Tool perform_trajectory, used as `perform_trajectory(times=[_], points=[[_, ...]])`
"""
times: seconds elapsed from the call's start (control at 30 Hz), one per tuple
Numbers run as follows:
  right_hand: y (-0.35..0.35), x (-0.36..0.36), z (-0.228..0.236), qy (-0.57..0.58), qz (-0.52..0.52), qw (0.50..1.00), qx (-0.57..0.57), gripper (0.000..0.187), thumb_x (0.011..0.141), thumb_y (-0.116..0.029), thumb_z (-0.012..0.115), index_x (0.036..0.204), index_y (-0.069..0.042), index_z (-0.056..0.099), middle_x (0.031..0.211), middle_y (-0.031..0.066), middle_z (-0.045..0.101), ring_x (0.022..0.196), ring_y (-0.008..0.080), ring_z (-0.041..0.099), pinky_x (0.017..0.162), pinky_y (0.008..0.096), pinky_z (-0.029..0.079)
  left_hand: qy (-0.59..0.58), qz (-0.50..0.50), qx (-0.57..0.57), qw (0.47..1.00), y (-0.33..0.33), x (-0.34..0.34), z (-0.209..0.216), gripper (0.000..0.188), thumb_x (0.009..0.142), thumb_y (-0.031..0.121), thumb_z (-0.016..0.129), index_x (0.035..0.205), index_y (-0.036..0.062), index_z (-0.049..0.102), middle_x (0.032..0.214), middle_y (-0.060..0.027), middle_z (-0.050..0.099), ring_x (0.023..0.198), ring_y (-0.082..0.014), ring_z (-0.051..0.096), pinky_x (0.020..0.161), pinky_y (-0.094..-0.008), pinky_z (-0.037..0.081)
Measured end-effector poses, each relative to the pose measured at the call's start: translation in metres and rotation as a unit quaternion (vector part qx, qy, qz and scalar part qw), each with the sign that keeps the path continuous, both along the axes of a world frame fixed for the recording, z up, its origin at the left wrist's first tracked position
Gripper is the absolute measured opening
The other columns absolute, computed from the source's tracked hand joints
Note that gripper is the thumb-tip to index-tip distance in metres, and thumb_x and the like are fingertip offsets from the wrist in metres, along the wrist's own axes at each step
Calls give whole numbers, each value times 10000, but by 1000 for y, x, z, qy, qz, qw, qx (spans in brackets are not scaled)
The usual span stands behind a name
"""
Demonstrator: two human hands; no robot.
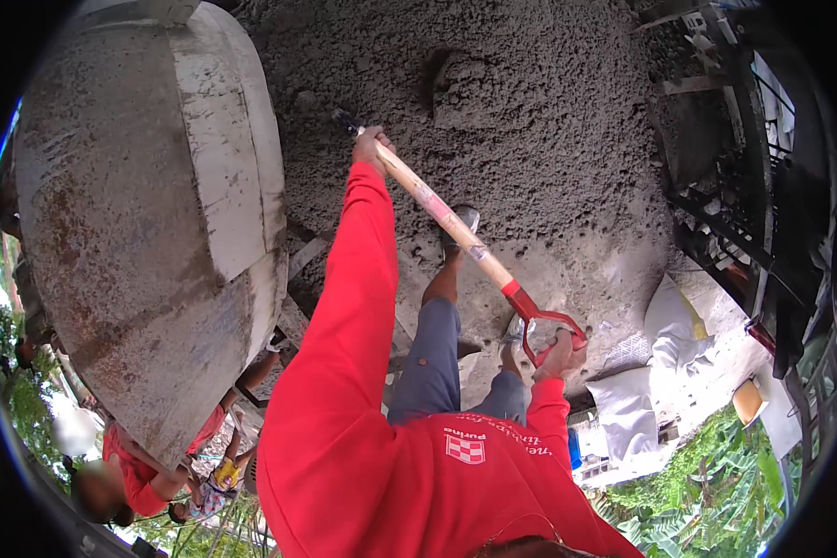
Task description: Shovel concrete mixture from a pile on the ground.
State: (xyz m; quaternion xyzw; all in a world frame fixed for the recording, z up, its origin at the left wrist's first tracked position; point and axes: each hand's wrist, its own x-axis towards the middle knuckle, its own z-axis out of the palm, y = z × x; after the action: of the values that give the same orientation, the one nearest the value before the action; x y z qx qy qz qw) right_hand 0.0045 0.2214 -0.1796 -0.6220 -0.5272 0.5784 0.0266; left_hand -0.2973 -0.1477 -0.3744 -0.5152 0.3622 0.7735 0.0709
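Note:
A shovel point(442, 212) with a pale wooden shaft and a red D-shaped grip slants across the middle of the view. My left hand point(374, 149), at the end of an outstretched red sleeve, is closed round the shaft's far end, close to a dark socket. Down at the near right, my right hand point(560, 357) is wrapped on the red grip. I cannot make out the blade. Beyond my left hand spreads wet, lumpy grey concrete mix point(539, 121), with a hollow and a raised lump near its middle.
A large mortar-caked mixer drum point(130, 195) fills the left side. Below it are other people, one in a red shirt point(144, 474). Pale sacks point(628, 409) lie at the right near my feet. Dark metal framing point(763, 186) stands at the far right, with plants point(707, 474) below.

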Motion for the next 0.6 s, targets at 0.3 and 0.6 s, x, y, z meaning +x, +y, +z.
perform_trajectory(times=[0.3, 0.6], points=[[17, 107, 127, -94, -71, 985, 129, 33, 740, -81, 557, 730, -61, 533, 509, 5, 459, 352, 110, 406, 324, 247, 344, -136, -32, 58, 988, 98, 134, 50, 166, 783, 148, 591, 706, 130, 445, 568, 12, 437, 435, -126, 439, 402, -297, 406], [73, 240, 217, -139, -115, 980, 87, 54, 719, -93, 552, 741, -69, 508, 506, 18, 445, 332, 120, 398, 277, 249, 341, -226, -90, 70, 967, 178, 229, 119, 103, 795, 181, 583, 874, 143, 635, 603, 21, 442, 448, -129, 440, 427, -307, 413]])
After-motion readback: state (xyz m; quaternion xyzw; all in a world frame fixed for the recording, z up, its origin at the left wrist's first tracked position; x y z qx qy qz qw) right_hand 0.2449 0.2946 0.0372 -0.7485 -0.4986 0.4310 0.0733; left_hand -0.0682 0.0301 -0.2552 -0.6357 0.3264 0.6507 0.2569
